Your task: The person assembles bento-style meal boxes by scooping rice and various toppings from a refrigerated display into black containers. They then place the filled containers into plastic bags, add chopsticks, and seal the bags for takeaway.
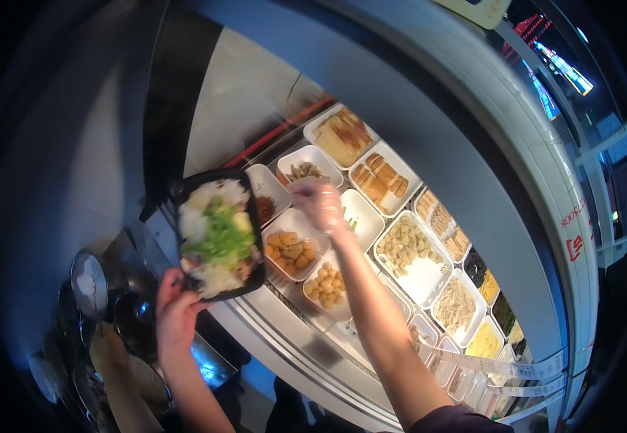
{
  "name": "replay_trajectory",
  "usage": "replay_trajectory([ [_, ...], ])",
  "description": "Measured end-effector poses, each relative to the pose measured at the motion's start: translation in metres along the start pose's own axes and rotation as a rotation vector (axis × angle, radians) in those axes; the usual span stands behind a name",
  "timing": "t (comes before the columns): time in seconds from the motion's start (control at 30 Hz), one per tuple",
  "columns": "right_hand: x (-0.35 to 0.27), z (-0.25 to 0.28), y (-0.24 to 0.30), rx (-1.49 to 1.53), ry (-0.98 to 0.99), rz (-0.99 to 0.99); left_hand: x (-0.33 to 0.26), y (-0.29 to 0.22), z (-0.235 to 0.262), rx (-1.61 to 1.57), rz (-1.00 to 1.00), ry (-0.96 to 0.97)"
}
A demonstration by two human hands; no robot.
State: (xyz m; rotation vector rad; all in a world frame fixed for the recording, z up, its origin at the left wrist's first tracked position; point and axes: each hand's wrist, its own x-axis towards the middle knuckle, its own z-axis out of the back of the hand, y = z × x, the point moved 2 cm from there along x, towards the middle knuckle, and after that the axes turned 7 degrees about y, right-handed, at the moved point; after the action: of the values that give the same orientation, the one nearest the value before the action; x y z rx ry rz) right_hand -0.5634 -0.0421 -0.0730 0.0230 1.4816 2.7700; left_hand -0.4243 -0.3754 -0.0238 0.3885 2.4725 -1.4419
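Note:
My left hand point(175, 307) grips a black food tray point(257, 278) by its near corner. In the tray lie white strands or grains point(202, 206), chopped green pieces point(221, 232) and some pinkish bits, all slightly blurred. My right hand point(317, 204), seemingly in a clear glove, is over the white tubs in the display case. Its fingers are drawn together; whether something is between them is hidden. Close to it are a tub of reddish-brown food point(264, 208), a tub of grey-brown pieces point(305, 171) and a tub of orange-yellow balls point(290, 252).
More white tubs hold pale balls point(326, 286), brown slabs point(380, 179), yellowish sheets point(342, 137), chopped pieces point(407, 242) and shreds point(456, 303). A curved case frame point(429, 108) arches over them. Paper strips point(523, 369) hang at right. Bowls point(88, 283) stand at lower left.

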Motion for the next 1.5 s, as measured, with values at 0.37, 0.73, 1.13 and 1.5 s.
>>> replay_trajectory([
  [0.37, 0.082, -0.138, -0.035, -0.793, 0.509, 0.218, -0.02, -0.022, 0.003, -0.064, -0.055, -0.106],
  [0.73, 0.106, -0.128, -0.058, -0.331, 0.59, 0.046, -0.026, -0.017, 0.016, -0.08, -0.099, -0.145],
  [1.13, 0.098, -0.115, -0.017, -0.542, 0.61, 0.02, -0.025, -0.012, 0.015, -0.146, -0.107, -0.115],
  [1.5, 0.1, -0.123, -0.031, -0.571, 0.349, 0.052, -0.021, -0.004, 0.016, -0.134, -0.124, -0.126],
])
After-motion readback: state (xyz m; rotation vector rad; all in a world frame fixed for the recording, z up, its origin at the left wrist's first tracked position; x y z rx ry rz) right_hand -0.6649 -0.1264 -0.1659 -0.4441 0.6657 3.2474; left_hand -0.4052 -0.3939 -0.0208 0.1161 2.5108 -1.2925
